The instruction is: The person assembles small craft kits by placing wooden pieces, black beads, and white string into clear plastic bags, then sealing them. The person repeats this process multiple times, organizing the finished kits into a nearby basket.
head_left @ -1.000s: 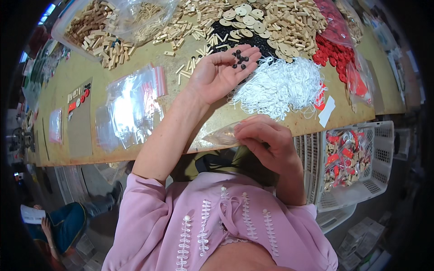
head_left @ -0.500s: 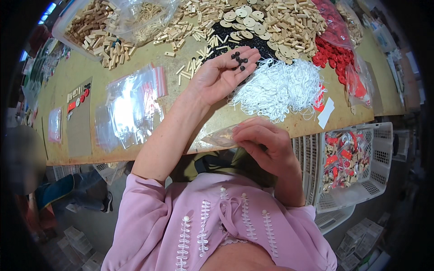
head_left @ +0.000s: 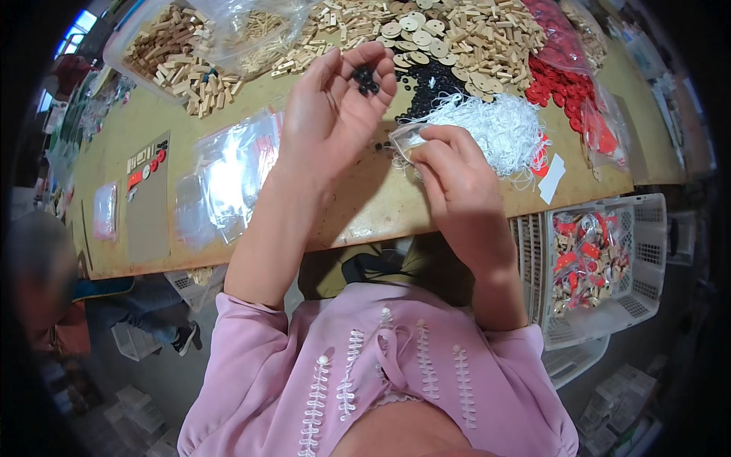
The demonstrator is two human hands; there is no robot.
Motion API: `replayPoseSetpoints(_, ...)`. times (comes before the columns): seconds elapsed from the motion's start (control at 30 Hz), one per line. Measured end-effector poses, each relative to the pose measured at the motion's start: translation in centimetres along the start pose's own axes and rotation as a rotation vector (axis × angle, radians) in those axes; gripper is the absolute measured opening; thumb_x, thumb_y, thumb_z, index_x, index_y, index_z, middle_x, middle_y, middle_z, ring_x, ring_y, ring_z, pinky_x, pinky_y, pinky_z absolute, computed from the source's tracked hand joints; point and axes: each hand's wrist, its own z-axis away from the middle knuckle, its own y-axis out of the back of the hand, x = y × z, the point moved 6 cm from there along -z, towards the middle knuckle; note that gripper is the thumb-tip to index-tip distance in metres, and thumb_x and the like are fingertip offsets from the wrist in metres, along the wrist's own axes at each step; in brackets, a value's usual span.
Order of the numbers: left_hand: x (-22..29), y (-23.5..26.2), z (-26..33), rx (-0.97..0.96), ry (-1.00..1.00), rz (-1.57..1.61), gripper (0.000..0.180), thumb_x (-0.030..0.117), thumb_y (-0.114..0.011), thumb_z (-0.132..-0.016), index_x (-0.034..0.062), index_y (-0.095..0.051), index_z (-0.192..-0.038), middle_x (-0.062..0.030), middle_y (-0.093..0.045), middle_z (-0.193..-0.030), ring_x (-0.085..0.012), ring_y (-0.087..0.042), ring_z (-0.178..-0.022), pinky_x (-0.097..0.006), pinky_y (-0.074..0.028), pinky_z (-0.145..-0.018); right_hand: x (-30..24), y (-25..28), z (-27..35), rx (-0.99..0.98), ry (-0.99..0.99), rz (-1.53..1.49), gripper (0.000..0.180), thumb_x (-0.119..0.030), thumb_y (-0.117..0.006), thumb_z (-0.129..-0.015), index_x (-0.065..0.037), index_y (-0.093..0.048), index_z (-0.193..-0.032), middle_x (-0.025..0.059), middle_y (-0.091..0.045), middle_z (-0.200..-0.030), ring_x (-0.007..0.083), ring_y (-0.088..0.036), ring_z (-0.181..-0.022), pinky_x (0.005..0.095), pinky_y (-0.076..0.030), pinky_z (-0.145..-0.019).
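Black beads (head_left: 367, 79) lie cupped in my left hand (head_left: 329, 114), palm up above the table (head_left: 365, 206), fingers curled loosely round them – a small cluster near the fingertips. Taking that table as the landmark and going from the biggest thing down: it is a tan work surface running across the view. Just off its right edge sits a white slotted basket (head_left: 632, 251) holding small filled packets. On its far side spreads a heap of pale wooden pieces (head_left: 472, 38), with a bin of wooden blocks (head_left: 175, 53) at the far left corner. Clear plastic bags (head_left: 228, 171) lie flat on its left half. A tangle of white string (head_left: 506, 126) rests right of centre, and red pieces (head_left: 560, 80) are piled beyond it. A scatter of more black beads (head_left: 434, 80) lies on the table behind my left hand. My right hand (head_left: 457, 179) is over the near edge – its thumb and fingers pinch a small clear bag (head_left: 407, 139), held just beside the left hand.
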Motion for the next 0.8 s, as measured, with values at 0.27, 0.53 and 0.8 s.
replayPoseSetpoints(0.27,-1.9,-1.5,4.4,0.183,-0.381,-0.487,0.049,0.032,-0.030,-0.113,-0.0041,-0.063,-0.112,-0.0151,-0.067,-0.108,-0.0221,-0.062,-0.097,-0.037,-0.050,-0.093,-3.3,-3.1,-0.3,0.052,0.038,0.113,0.022,0.000,-0.059,-0.087,0.005,-0.064,-0.108,0.0281,-0.057,-0.122,0.0434,-0.057,-0.115,0.0457,-0.051,-0.099)
replayPoseSetpoints(0.53,-1.9,-1.9,5.9,0.205,-0.508,-0.542,0.051,0.034,-0.028,-0.113,-0.0025,-0.064,-0.107,-0.0153,-0.070,-0.106,-0.0221,-0.064,-0.098,-0.036,-0.049,-0.096,-4.4,-3.9,0.3,0.118,0.115,0.176,0.020,-0.001,-0.063,-0.083,0.005,-0.064,-0.102,0.0279,-0.059,-0.120,0.0421,-0.061,-0.111,0.0446,-0.054,-0.095)
replayPoseSetpoints(0.8,0.7,-3.1,4.6,-0.057,-0.556,-0.669,0.033,0.029,-0.050,-0.110,0.0008,-0.066,-0.105,-0.0105,-0.071,-0.103,-0.0130,-0.065,-0.087,-0.028,-0.054,-0.082,-2.4,-0.2,1.0,0.155,0.058,-0.014,0.013,0.005,-0.064,-0.084,0.004,-0.064,-0.098,0.0222,-0.066,-0.114,0.0379,-0.066,-0.104,0.0414,-0.056,-0.089)
